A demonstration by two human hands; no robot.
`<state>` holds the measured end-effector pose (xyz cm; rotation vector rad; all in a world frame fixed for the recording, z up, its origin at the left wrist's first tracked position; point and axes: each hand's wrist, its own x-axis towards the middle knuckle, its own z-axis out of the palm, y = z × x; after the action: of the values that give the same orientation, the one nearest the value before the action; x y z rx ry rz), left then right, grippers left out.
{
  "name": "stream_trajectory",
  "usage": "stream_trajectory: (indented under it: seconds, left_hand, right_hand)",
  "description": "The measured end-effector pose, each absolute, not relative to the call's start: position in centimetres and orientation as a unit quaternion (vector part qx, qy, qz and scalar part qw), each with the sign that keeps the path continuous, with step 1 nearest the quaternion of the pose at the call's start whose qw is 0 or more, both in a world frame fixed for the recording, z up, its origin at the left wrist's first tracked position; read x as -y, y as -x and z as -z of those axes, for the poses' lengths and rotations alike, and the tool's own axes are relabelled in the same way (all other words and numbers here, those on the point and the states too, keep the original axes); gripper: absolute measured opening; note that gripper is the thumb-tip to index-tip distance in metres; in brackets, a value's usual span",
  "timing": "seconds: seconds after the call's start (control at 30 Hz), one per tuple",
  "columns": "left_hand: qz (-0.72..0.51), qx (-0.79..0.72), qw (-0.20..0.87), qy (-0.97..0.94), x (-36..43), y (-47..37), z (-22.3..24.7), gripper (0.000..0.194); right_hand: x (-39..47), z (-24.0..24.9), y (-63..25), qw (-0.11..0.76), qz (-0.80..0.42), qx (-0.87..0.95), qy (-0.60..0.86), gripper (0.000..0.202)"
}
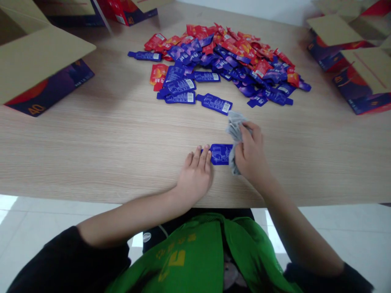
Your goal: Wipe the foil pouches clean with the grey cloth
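A blue packet (pixel 220 154) with small white print lies flat on the wooden table (pixel 100 162) between my hands. My left hand (pixel 197 173) lies on the table with its fingers stretched forward, the fingertips resting on the packet's narrow left end. In my right hand (pixel 252 152) a crumpled grey cloth (pixel 235 126) is gripped; its lower part covers the packet's right end. Just beyond the cloth lies another blue packet (pixel 216 103), next to several more blue ones (pixel 180 86). Behind them spreads a heap of blue packets (pixel 226 63) and red packets (pixel 244 47).
An open box (pixel 55 87) with "40" on it stands at the left, with more boxes (pixel 128 14) behind it. Open boxes (pixel 363 89) also stand at the right. The table's front edge (pixel 128 201) runs beneath my forearms.
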<state>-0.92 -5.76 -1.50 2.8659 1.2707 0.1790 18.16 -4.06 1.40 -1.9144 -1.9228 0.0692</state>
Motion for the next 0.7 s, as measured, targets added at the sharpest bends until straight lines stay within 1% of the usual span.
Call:
stream_trajectory:
  seconds: [0.1,0.2,0.43,0.7]
  left_hand:
    - [-0.050,-0.403,0.009,-0.914,5.7,0.9,1.3,0.051]
    - [-0.042,-0.401,0.014,-0.915,5.7,0.9,1.1,0.051]
    - [-0.028,-0.412,0.010,-0.911,5.9,0.8,1.0,0.056]
    - [-0.033,-0.406,0.004,-0.913,6.0,0.8,1.4,0.056]
  right_hand:
    - [2.9,-1.3,-14.4,0.145,-0.039,0.732,0.665,0.055]
    - [2.5,-0.3,-13.1,0.093,-0.036,0.761,0.641,0.052]
    - [4.0,0.3,-16.9,0.105,0.024,0.704,0.702,0.055]
    - [6.4,1.4,-22.0,0.123,0.011,0.650,0.750,0.056]
